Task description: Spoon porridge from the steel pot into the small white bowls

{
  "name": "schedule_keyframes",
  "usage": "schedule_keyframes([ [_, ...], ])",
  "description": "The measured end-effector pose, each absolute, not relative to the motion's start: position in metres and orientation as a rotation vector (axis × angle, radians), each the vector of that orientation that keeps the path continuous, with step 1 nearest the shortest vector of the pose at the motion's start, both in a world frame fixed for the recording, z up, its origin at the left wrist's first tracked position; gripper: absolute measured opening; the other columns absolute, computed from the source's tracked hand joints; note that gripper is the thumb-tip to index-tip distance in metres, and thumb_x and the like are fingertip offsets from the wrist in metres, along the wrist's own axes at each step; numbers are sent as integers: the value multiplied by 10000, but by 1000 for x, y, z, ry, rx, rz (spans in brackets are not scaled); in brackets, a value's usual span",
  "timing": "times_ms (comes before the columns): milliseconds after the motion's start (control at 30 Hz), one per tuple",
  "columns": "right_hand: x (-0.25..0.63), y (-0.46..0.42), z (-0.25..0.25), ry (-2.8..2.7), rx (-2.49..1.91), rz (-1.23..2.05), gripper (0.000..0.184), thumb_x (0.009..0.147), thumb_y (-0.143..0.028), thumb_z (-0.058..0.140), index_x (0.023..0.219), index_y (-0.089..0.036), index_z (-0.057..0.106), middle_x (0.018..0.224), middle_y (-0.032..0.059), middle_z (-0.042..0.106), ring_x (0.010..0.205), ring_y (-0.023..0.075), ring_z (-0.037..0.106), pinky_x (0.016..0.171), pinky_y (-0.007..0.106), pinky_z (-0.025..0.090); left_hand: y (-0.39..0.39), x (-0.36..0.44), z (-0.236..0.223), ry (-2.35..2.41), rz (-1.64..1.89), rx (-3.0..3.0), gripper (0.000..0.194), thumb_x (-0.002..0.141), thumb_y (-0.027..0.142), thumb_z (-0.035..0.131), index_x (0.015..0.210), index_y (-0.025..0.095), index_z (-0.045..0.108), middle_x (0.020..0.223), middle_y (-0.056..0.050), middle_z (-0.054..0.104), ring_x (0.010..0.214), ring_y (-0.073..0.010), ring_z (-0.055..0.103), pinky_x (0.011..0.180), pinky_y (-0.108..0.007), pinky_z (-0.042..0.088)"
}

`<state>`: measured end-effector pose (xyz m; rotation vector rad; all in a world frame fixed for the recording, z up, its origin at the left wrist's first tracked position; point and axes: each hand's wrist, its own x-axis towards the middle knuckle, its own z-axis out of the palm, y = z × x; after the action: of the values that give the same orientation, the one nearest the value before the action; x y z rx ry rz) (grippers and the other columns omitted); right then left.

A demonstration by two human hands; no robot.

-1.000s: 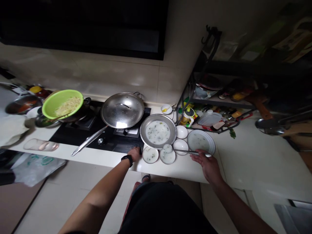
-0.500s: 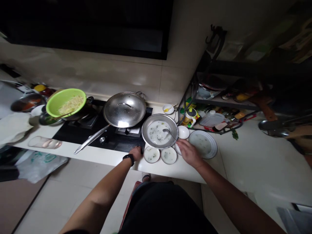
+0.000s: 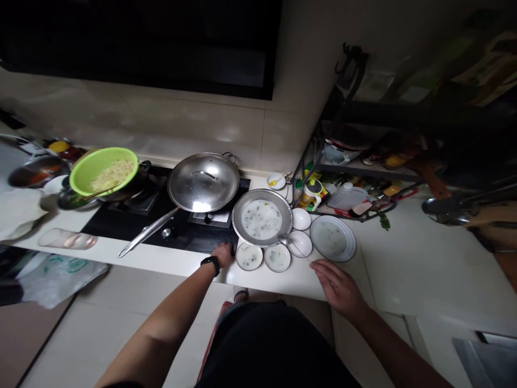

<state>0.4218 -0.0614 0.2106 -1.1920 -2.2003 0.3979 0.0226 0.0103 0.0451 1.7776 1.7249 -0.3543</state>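
My right hand [image 3: 337, 285] grips the thin handle of a ladle [image 3: 284, 238], whose bowl is over the near right rim of a metal basin [image 3: 238, 233] of white liquid with dark green bits. Two small bowls, a left one [image 3: 249, 256] and a right one [image 3: 277, 257], hold similar liquid in front of the basin. Under the ladle handle sits a white bowl [image 3: 302, 247], seemingly with no liquid in it; another white bowl [image 3: 301, 219] is behind it. My left hand [image 3: 223, 253] rests at the stove's front right corner, its fingertips hidden.
A lidded pan [image 3: 205, 186] stands on the black stove [image 3: 189, 237], its long handle pointing front left. A green bowl [image 3: 81, 175] of pale shreds is further left. A ribbed plate [image 3: 350, 237] of whitish liquid lies right, near a metal rack [image 3: 375, 215]. A glass [image 3: 67, 238] lies sideways.
My right hand has moved right and toward me, bringing the ladle out of the liquid to the basin's near right rim. My left hand stays at the stove corner.
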Motion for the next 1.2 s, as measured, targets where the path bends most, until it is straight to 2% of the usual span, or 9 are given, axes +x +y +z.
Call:
schedule_keyframes([
  [167,423,-80,197,-2118,-1264,645,286,994,-243,513,1137,-262,759,1084,87,768,954,227,745,847,339,625,11,23,46,1727,-371,1774,360,816,405,656,1065,145,680,1156,-196,716,1080,-309,696,886,-339,522],
  [300,415,-83,169,-1823,-1432,879,286,994,-408,536,1035,-253,772,1063,105,773,968,260,748,866,401,628,11,23,47,1743,-381,1773,364,825,401,653,1092,153,675,1172,-192,713,1086,-309,696,903,-349,520],
  [400,409,-83,151,-1356,-1580,1090,396,939,-571,599,1010,-209,742,946,121,790,828,273,772,790,434,646,10,23,48,1748,-389,1770,356,826,393,651,1088,153,677,1174,-189,713,1089,-303,695,907,-347,518],
  [500,409,-81,143,-925,-1651,1207,540,819,-679,702,989,-167,716,804,116,788,745,291,779,790,477,644,10,23,47,1744,-384,1769,361,824,392,653,1090,150,678,1168,-193,715,1088,-301,694,907,-345,519],
  [600,414,-78,144,-708,-1609,1242,582,721,-672,801,963,-150,713,788,110,784,785,308,786,803,483,643,10,23,47,1739,-381,1765,382,830,406,645,1108,145,674,1173,-200,713,1087,-304,694,910,-352,519],
  [767,421,-75,154,-603,-1560,1252,546,670,-610,867,919,-146,726,845,103,779,783,321,786,778,488,647,11,23,47,1733,-382,1762,388,823,415,651,1103,147,674,1176,-194,714,1087,-307,694,903,-346,519],
  [933,424,-66,168,-559,-1555,1244,564,602,-594,911,887,-146,723,862,103,778,752,315,785,713,434,654,11,23,48,1727,-382,1759,362,825,419,646,1070,154,684,1164,-185,720,1079,-296,698,894,-333,521],
  [1200,422,-23,191,-632,-1497,1198,503,643,-536,903,903,-151,710,813,85,773,734,286,785,697,393,650,10,24,47,1735,-359,1774,366,815,422,656,1063,154,689,1164,-188,717,1102,-306,687,921,-350,516],
])
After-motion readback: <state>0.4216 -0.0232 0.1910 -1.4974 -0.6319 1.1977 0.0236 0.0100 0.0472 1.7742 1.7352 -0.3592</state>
